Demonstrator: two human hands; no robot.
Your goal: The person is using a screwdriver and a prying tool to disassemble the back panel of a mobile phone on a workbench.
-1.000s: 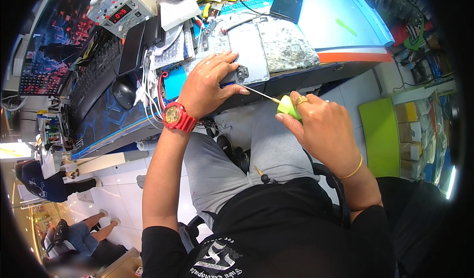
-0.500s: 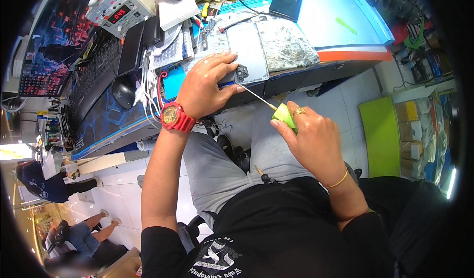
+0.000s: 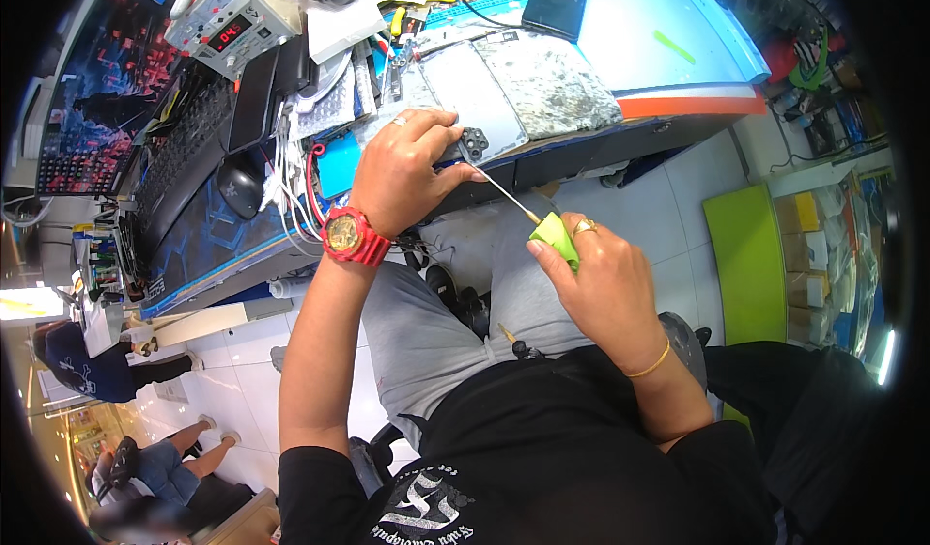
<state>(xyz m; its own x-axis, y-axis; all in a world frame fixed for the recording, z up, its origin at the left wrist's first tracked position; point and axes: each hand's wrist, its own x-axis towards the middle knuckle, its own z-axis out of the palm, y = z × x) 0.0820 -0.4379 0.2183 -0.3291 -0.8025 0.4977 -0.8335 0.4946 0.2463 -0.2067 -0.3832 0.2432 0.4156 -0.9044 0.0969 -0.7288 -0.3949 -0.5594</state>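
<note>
A pale silver phone (image 3: 475,90) lies back up at the near edge of the bench, its dark camera block (image 3: 473,143) toward me. My left hand (image 3: 405,169) grips its near left corner, fingers over the top and thumb by the edge. My right hand (image 3: 605,269) is closed around the bright green handle of a screwdriver (image 3: 554,238). Its thin metal shaft slants up to the left, meeting the phone's near edge beside the camera block and my left thumb. The very tip cannot be made out.
A stained grey work pad (image 3: 552,85) lies right of the phone, with a dark phone (image 3: 555,0) behind it. To the left are a black mouse (image 3: 239,184), a keyboard (image 3: 179,124), loose white cables (image 3: 283,162) and a power supply (image 3: 232,27). Two people are at the far left.
The view has shifted slightly. My right hand and the screwdriver have tilted a little, with the shaft still at the phone's edge. My left hand keeps its hold on the phone.
</note>
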